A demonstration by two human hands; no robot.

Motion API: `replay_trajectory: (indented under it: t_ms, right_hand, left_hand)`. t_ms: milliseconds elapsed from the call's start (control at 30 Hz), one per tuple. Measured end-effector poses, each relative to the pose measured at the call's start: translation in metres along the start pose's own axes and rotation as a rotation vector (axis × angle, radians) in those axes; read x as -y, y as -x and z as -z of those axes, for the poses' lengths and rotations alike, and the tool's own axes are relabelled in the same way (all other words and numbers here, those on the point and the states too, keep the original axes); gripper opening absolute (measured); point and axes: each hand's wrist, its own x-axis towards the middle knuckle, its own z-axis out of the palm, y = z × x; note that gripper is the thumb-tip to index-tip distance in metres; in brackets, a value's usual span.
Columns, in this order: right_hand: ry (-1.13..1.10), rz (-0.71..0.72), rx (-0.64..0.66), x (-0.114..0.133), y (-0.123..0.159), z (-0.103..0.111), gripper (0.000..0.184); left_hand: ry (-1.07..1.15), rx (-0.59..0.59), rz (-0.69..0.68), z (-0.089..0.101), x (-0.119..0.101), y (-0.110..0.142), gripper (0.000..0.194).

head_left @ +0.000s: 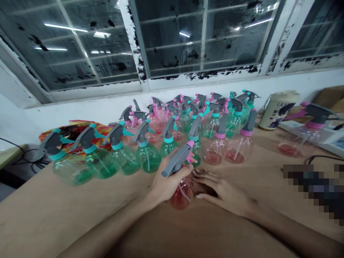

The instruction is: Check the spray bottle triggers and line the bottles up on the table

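Note:
My left hand (168,179) is wrapped round the neck of a pink spray bottle (181,197) with a grey and pink trigger head. The bottle stands upright near the table's front edge, its tube showing through the clear body. Just right of it, my right hand (220,188) has its fingers stretched toward the bottle's side, low over the table. Whether those fingertips touch the bottle I cannot tell. Behind my hands is a row of green spray bottles (125,161) with turquoise collars, and two pink spray bottles (213,152) continue it to the right.
More pink and green bottles (185,114) crowd toward the wall. A printed cup (278,111) and a separate pink bottle (298,139) stand at the right. A red and yellow bag (72,127) lies behind the row, left. Black cables (39,163) hang at the far left. The table (53,215) is wooden.

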Motion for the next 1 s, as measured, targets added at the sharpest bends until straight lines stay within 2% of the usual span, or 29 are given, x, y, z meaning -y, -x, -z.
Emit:
replay_trajectory:
  t_ms: [133, 300, 700, 1000]
  right_hand:
    - [-0.006, -0.010, 0.006, -0.0001, -0.0002, 0.0001, 0.058]
    - [-0.031, -0.007, -0.016, -0.0006, -0.0001, -0.0010, 0.057]
    - [-0.031, -0.005, -0.015, -0.0008, 0.0011, -0.0010, 0.056]
    - [-0.025, -0.016, -0.012, -0.0011, 0.0013, -0.0016, 0.057]
  left_hand:
    - [0.067, 0.013, -0.018, -0.0015, -0.0021, 0.0002, 0.009]
    - [0.038, -0.013, -0.033, -0.0021, -0.0010, 0.0024, 0.007]
    - [-0.084, -0.064, 0.049, -0.0040, -0.0066, 0.0029, 0.001]
    - [-0.056, -0.050, 0.036, -0.0043, -0.0072, 0.0036, 0.009]
